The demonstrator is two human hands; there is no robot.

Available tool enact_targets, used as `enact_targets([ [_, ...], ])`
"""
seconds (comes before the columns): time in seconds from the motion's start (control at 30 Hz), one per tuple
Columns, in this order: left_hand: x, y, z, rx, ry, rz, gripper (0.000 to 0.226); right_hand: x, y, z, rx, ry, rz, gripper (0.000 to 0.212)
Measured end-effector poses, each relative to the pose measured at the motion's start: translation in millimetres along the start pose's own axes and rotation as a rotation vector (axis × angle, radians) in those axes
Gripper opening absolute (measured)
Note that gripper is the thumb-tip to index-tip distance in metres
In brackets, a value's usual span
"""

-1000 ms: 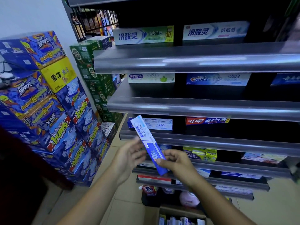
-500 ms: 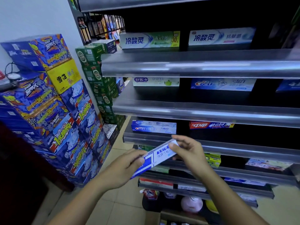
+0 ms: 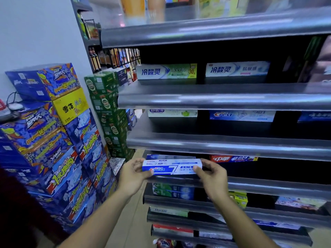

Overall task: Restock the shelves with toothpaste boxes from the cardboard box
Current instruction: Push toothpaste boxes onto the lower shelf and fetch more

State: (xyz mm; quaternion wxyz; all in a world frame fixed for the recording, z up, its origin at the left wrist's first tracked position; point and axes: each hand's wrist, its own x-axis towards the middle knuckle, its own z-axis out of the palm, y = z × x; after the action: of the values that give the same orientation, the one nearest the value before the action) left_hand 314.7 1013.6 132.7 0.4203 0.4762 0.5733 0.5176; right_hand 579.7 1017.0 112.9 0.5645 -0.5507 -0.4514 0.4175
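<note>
My left hand (image 3: 133,173) and right hand (image 3: 212,178) each pinch an end of the long blue-and-white toothpaste box (image 3: 172,167), level, just left of the red toothpaste box (image 3: 232,158) (not yet released); the rows are sparse, so I judge much restocking remains.

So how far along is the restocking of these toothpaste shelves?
Partly done, I'd guess: a blue box already sits on this shelf. In hand: the left hand and right hand hold a Crest box level at its front edge, not yet set down. Left: dark gaps beside it; the cardboard box is out of view.
</note>
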Motion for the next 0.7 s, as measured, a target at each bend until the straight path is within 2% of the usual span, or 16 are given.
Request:
enact_targets([
  [0.1,19.0,-2.1,3.3,0.027,0.024,0.003,0.034,9.3,4.6,2.0,-0.347,0.032,-0.059,0.044],
  [0.17,26.3,-8.6,3.2,0.037,0.034,-0.016,0.032,10.8,4.0,6.7,-0.460,0.010,-0.092,0.047],
  [0.37,40.5,-17.4,2.3,0.116,0.082,-0.072,0.042,16.7,-0.9,21.1,-0.579,0.049,-0.012,0.042],
  [0.5,48.7,-20.7,2.8,0.216,0.093,-0.098,0.031,15.4,-2.4,25.8,-0.672,0.051,-0.001,0.041],
  [0.7,58.1,-22.4,2.2,0.211,0.084,-0.108,0.034,18.7,-8.9,32.9,-0.701,0.097,0.044,0.039],
])
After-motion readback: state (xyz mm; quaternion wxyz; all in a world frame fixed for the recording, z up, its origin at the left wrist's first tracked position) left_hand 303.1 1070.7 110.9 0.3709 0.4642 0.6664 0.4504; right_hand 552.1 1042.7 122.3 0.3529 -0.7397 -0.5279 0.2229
